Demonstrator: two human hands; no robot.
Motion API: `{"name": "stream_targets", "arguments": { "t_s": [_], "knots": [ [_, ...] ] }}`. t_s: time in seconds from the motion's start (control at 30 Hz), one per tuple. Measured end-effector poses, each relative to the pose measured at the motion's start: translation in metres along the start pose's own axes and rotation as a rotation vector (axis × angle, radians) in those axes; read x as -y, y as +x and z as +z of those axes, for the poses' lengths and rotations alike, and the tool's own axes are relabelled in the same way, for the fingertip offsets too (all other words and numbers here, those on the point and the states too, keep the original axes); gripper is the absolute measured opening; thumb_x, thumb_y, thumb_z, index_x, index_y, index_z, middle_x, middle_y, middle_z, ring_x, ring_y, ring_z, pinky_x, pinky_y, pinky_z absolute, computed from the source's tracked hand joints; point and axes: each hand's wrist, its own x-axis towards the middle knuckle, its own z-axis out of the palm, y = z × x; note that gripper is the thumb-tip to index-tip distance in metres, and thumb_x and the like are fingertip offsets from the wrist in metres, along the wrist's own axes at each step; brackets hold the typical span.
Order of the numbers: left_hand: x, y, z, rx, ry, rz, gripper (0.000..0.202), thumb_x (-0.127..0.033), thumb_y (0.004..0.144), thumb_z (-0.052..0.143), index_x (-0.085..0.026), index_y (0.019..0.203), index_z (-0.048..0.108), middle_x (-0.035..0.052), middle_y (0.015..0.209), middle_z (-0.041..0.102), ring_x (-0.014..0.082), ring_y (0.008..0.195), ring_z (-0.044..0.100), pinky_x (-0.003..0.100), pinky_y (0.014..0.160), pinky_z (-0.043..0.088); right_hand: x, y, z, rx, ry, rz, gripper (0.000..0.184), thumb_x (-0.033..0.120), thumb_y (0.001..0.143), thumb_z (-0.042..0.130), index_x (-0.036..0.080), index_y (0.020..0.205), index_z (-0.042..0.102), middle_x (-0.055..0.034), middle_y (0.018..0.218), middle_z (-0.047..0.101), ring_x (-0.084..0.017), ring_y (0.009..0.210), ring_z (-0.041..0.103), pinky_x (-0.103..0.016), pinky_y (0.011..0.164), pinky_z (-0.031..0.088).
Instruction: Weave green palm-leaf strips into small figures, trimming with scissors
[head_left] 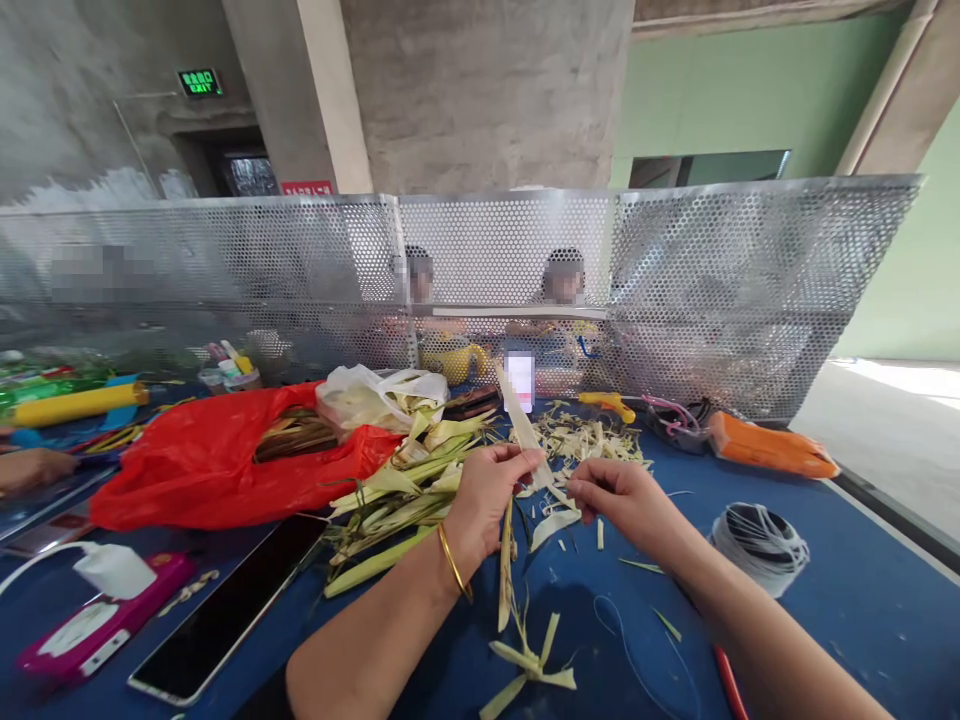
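Note:
My left hand (484, 495), with a gold bangle on its wrist, pinches a pale corn husk leaf (521, 415) that points up and away. Below that hand a brownish dried husk strip (506, 575) hangs or lies; whether it is held too I cannot tell. My right hand (619, 503) is closed at the fingertips beside a narrow pale strip at the leaf's lower end. Nearer to me, a star-shaped piece of knotted husk (529, 665) rests on the blue table (592, 640). A heap of green and pale husks (405, 500) lies left of my hands.
Husk scraps (585, 435) spread beyond my hands. At left are a red plastic bag (225, 460), a black phone (232, 610) and a magenta power strip (105, 620). A grey thread spool (759, 548) and orange packet (772, 445) stand right. A perforated metal screen (510, 240) closes the back.

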Motion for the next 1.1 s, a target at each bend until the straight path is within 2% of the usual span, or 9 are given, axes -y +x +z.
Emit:
{"name": "stream_targets", "arguments": {
  "t_s": [0.07, 0.13, 0.23, 0.37, 0.5, 0.63, 0.73, 0.93, 1.1],
  "knots": [
    [-0.002, 0.001, -0.002, -0.008, -0.008, 0.017, 0.017, -0.024, 0.054, 0.078, -0.013, 0.061, 0.067, -0.0006, 0.054, 0.057, 0.0077, 0.048, 0.046, 0.022, 0.050, 0.035, 0.003, -0.001, -0.004, -0.092, -0.087, -0.146, 0.008, 0.026, 0.083, 0.057, 0.020, 0.080, 0.062, 0.0001, 0.072, 0.061, -0.014, 0.063, 0.057, -0.026, 0.062, 0.045],
    [-0.001, 0.001, -0.002, 0.020, 0.001, 0.032, 0.018, -0.026, 0.055, 0.078, -0.013, 0.061, 0.068, 0.0000, 0.055, 0.058, 0.0075, 0.050, 0.047, 0.022, 0.051, 0.035, 0.005, -0.003, -0.002, -0.170, -0.166, -0.330, 0.013, 0.021, 0.083, 0.059, 0.023, 0.095, 0.063, -0.0030, 0.091, 0.059, -0.014, 0.074, 0.057, -0.028, 0.070, 0.047],
    [0.002, -0.001, -0.001, 0.095, 0.005, 0.007, 0.020, -0.028, 0.055, 0.079, -0.012, 0.064, 0.069, 0.0012, 0.059, 0.059, 0.0076, 0.052, 0.047, 0.022, 0.052, 0.034, 0.007, -0.006, 0.005, -0.199, -0.258, -0.492, 0.011, 0.019, 0.085, 0.059, 0.024, 0.094, 0.065, -0.0034, 0.093, 0.054, -0.014, 0.079, 0.056, -0.027, 0.072, 0.047],
    [0.003, -0.005, 0.000, 0.146, -0.018, -0.042, 0.024, -0.030, 0.053, 0.081, -0.013, 0.065, 0.069, 0.0015, 0.063, 0.060, 0.0080, 0.054, 0.047, 0.021, 0.052, 0.033, 0.008, -0.009, 0.011, -0.262, -0.368, -0.540, 0.013, 0.019, 0.090, 0.055, 0.023, 0.083, 0.066, -0.0027, 0.084, 0.054, -0.014, 0.076, 0.056, -0.025, 0.066, 0.046],
    [0.001, -0.009, 0.001, 0.211, -0.028, -0.070, 0.025, -0.033, 0.055, 0.081, -0.014, 0.066, 0.070, 0.0011, 0.061, 0.060, 0.0090, 0.055, 0.051, 0.022, 0.054, 0.036, 0.010, -0.013, 0.011, -0.356, -0.509, -0.538, 0.018, 0.022, 0.093, 0.049, 0.022, 0.088, 0.067, -0.0050, 0.085, 0.059, -0.015, 0.076, 0.057, -0.026, 0.067, 0.046],
    [0.004, -0.009, 0.003, 0.154, -0.055, -0.059, 0.023, -0.027, 0.051, 0.082, -0.013, 0.065, 0.070, 0.0031, 0.063, 0.064, 0.0098, 0.055, 0.055, 0.021, 0.053, 0.035, 0.011, -0.013, 0.011, -0.361, -0.630, -0.576, 0.022, 0.023, 0.094, 0.047, 0.021, 0.088, 0.068, -0.0062, 0.084, 0.061, -0.016, 0.076, 0.057, -0.027, 0.067, 0.045],
    [0.007, -0.009, 0.005, 0.113, -0.057, -0.018, 0.023, -0.026, 0.050, 0.082, -0.013, 0.063, 0.069, 0.0023, 0.059, 0.064, 0.0095, 0.052, 0.054, 0.021, 0.052, 0.036, 0.012, -0.013, 0.011, -0.337, -0.614, -0.538, 0.022, 0.023, 0.093, 0.047, 0.020, 0.084, 0.066, -0.0059, 0.084, 0.061, -0.017, 0.076, 0.057, -0.028, 0.068, 0.045],
    [0.009, -0.011, 0.008, 0.136, -0.031, 0.041, 0.021, -0.032, 0.058, 0.079, -0.014, 0.066, 0.071, 0.0031, 0.062, 0.067, 0.0114, 0.056, 0.058, 0.022, 0.056, 0.040, 0.018, -0.011, 0.010, -0.326, -0.410, -0.311, 0.011, 0.020, 0.088, 0.052, 0.021, 0.079, 0.059, -0.0034, 0.088, 0.059, -0.017, 0.080, 0.058, -0.028, 0.071, 0.045],
    [0.008, -0.013, 0.008, 0.158, 0.028, 0.107, 0.021, -0.032, 0.061, 0.077, -0.014, 0.068, 0.071, 0.0038, 0.061, 0.067, 0.0115, 0.056, 0.058, 0.022, 0.054, 0.039, 0.015, -0.009, 0.010, -0.319, -0.273, -0.122, 0.006, 0.023, 0.082, 0.057, 0.022, 0.079, 0.052, 0.0009, 0.076, 0.062, -0.016, 0.071, 0.059, -0.027, 0.065, 0.044]
  ]
}}
